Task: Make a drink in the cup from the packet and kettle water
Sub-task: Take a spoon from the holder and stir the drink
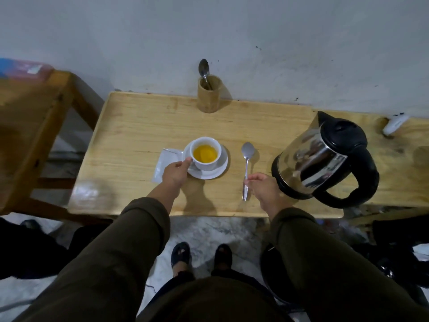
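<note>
1. Head view, looking down on a light wooden tabletop (139, 126) set against a grey wall.
2. White ceramic cup (205, 153) stands upright on a round white saucer (217, 169) near the table's middle; it contains yellow-orange liquid.
3. Left hand (175, 171) is at the cup's left side, fingers closed around the cup handle.
4. White empty-looking packet (166, 165) lies flat on the table, just left of the saucer and partly under the left hand.
5. Right hand (262, 187) pinches the handle of a silver metal teaspoon (246, 166) between thumb and fingertips; remaining fingers are curled. Spoon bowl points away from the person, between saucer and kettle; whether it touches the table cannot be told.
6. Stainless steel electric kettle with black lid and handle (325, 156) stands to the right, lid closed, just beside the right hand.
7. Cylindrical wooden holder (210, 96) at the table's far edge contains a second metal spoon (204, 69).
</note>
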Motion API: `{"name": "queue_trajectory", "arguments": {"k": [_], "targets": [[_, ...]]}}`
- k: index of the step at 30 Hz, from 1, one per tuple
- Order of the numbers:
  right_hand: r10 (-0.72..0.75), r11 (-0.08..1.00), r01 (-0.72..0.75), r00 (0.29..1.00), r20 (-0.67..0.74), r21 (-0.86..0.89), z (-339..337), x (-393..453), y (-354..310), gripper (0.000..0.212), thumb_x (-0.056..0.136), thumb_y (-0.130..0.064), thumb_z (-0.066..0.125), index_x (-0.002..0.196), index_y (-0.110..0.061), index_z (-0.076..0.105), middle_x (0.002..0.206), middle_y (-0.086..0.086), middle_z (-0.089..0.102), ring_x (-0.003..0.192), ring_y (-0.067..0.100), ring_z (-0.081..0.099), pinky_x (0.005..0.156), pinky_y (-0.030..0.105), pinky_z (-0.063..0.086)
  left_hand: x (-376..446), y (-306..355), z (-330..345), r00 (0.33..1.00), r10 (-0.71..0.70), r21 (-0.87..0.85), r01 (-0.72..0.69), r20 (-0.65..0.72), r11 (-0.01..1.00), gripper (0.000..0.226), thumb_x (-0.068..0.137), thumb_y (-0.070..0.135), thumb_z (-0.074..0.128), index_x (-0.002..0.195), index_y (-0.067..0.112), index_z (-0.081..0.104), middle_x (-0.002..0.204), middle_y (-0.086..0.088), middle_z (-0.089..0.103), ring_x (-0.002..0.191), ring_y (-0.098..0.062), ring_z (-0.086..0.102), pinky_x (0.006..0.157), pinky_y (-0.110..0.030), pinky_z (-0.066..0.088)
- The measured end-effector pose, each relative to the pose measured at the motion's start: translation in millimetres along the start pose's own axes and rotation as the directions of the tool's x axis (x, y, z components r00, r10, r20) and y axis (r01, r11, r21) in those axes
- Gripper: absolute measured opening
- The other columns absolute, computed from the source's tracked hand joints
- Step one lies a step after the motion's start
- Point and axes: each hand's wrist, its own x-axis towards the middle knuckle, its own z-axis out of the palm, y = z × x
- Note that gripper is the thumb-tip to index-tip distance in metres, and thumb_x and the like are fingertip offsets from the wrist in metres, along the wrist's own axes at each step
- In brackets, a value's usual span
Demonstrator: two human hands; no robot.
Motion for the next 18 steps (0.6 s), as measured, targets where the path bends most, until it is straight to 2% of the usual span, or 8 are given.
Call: {"name": "queue_trajectory", "arguments": {"k": [2, 5, 7, 10, 12, 15, 18], "targets": [[0.038, 0.998, -0.040, 0.999, -0.032, -0.045, 0.6, 10.9, 0.6, 0.031, 0.079, -0.006, 0.069, 0.057, -0.023, 0.057, 0.077, 0.004, 0.062, 0.064, 0.017, 0.052, 0.068, 0.029, 0.045, -1.9, -1.2, 3.1, 1.000, 0.001, -0.018, -0.001, -0.028, 1.000, 0.050, 0.082, 0.055, 0.058, 0.106, 0.012, 0.069, 0.116, -0.013, 0.068, 0.112, -0.030, 0.061, 0.103, -0.048, 0.047], [0.073, 0.994, -0.074, 0.997, -0.021, -0.082, 5.6, 24.5, 0.5, 0.025, 0.079, -0.005, 0.069, 0.061, -0.019, 0.059, 0.069, 0.002, 0.059, 0.055, 0.012, 0.047, 0.062, 0.026, 0.044, -3.0, -4.0, 7.8, 0.998, 0.015, -0.031, -0.017, -0.067, 0.999, 0.044, 0.082, 0.056, 0.057, 0.095, 0.015, 0.068, 0.107, -0.011, 0.069, 0.107, -0.029, 0.063, 0.101, -0.049, 0.048], [0.086, 0.992, -0.087, 0.996, -0.012, -0.094, 11.2, 30.2, -0.8, 0.024, 0.078, -0.004, 0.071, 0.062, -0.018, 0.060, 0.063, 0.000, 0.058, 0.055, 0.011, 0.049, 0.059, 0.024, 0.047, -3.2, -4.6, 10.0, 0.995, 0.018, -0.041, -0.022, -0.094, 0.999, 0.045, 0.083, 0.055, 0.057, 0.098, 0.014, 0.069, 0.107, -0.011, 0.069, 0.107, -0.029, 0.063, 0.101, -0.048, 0.049], [0.092, 0.985, -0.095, 0.995, -0.024, -0.145, 19.0, 41.0, 0.4, 0.035, 0.076, -0.003, 0.072, 0.052, -0.023, 0.056, 0.065, -0.001, 0.061, 0.071, 0.018, 0.059, 0.072, 0.027, 0.053, -3.7, -4.9, 13.2, 0.992, 0.004, -0.071, -0.013, -0.126, 0.997, 0.050, 0.082, 0.056, 0.058, 0.106, 0.013, 0.069, 0.114, -0.012, 0.069, 0.110, -0.029, 0.063, 0.101, -0.047, 0.049], [0.105, 0.981, -0.109, 0.994, -0.032, -0.160, 20.8, 45.7, -1.0, 0.036, 0.078, -0.002, 0.069, 0.051, -0.023, 0.056, 0.060, -0.002, 0.059, 0.073, 0.021, 0.059, 0.071, 0.026, 0.050, -4.9, -4.1, 15.5, 0.988, -0.002, -0.077, -0.009, -0.153, 0.997, 0.052, 0.084, 0.053, 0.058, 0.113, 0.011, 0.068, 0.117, -0.012, 0.068, 0.111, -0.028, 0.062, 0.102, -0.046, 0.049], [0.104, 0.970, -0.105, 0.994, -0.017, -0.217, 21.2, 49.3, -6.5, 0.026, 0.081, -0.003, 0.062, 0.060, -0.018, 0.062, 0.074, 0.004, 0.066, 0.078, 0.022, 0.061, 0.071, 0.025, 0.049, -5.6, -3.7, 18.7, 0.984, -0.001, -0.090, -0.015, -0.176, 0.996, 0.052, 0.085, 0.052, 0.057, 0.115, 0.010, 0.067, 0.118, -0.013, 0.068, 0.112, -0.028, 0.061, 0.102, -0.045, 0.049], [0.064, 0.940, -0.054, 0.998, 0.018, -0.338, 20.7, 51.0, -9.5, 0.022, 0.082, -0.012, 0.066, 0.063, -0.019, 0.061, 0.091, 0.004, 0.068, 0.098, 0.023, 0.067, 0.086, 0.029, 0.055, -5.5, -4.6, 20.7, 0.979, -0.005, -0.095, -0.015, -0.203, 0.995, 0.053, 0.085, 0.052, 0.057, 0.115, 0.009, 0.067, 0.117, -0.014, 0.068, 0.112, -0.029, 0.062, 0.102, -0.045, 0.048]]}}
